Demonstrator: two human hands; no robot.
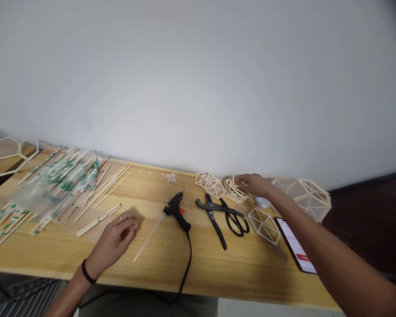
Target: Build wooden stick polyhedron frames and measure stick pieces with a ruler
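My right hand [254, 184] reaches to the back of the table, its fingers closed on the upper part of a stack of small wooden stick frames [235, 193]. A flat triangulated stick frame [210, 184] lies just left of that stack. My left hand [117, 237] rests on the tabletop with loosely bent fingers, thumb apart, holding nothing. It wears a ring and a dark wristband. Beside it are short sticks [99, 221] laid in a narrow bundle. Between my hands lies a black glue gun [175, 207] with a red trigger and a clear glue stick behind it.
Black pliers [214, 220] and black-handled scissors [236, 224] lie right of the glue gun. A hexagonal frame [264, 224], a phone [297, 248] and a larger stick dome [305, 196] are at right. Bagged sticks [66, 176] cover the left. The glue gun's cord [186, 273] crosses the front edge.
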